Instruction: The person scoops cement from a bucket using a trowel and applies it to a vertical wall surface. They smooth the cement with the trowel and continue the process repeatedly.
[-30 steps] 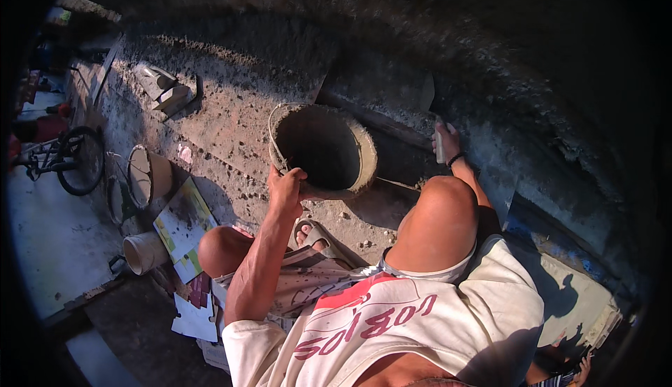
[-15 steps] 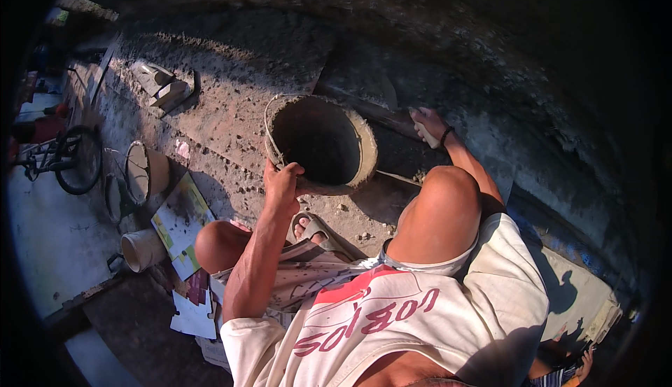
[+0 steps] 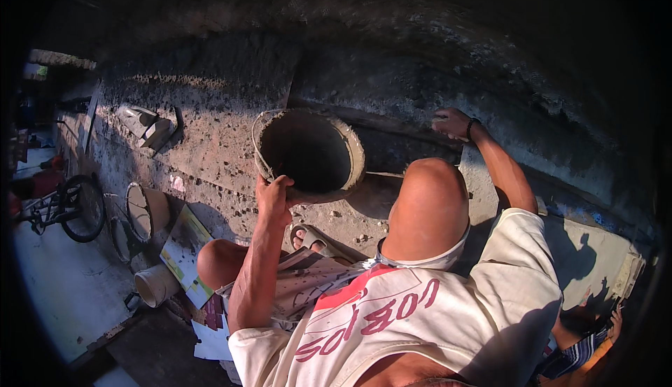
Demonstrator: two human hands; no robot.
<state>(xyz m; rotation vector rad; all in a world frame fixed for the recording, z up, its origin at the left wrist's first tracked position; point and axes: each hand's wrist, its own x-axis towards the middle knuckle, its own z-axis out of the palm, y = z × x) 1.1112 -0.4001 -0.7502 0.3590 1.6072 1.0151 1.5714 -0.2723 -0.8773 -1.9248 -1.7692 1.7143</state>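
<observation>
My left hand (image 3: 273, 194) is closed on the near left rim of a cement-crusted bucket (image 3: 280, 124), whose inside is dark. My right hand (image 3: 451, 124) reaches out to the right of the bucket, close to a rough, shadowed concrete wall (image 3: 532, 131); its fingers are curled, and I cannot make out what they hold. My bare knee (image 3: 427, 205) is between the bucket and my right forearm. A sandalled foot (image 3: 308, 240) rests on the gritty ground (image 3: 203, 142) below the bucket.
Grey trowel-like tools (image 3: 147, 128) lie at upper left. Further left are buckets (image 3: 157, 208), boards (image 3: 182, 247) and a bicycle (image 3: 84, 205). At lower right, another person's hand (image 3: 614, 324) and striped clothing show beside a pale slab (image 3: 588, 275).
My right hand first moved left, then back rightward as its forearm straightened; the pale object seen in it earlier no longer shows. The view has shifted, and the bucket appears slightly further left.
</observation>
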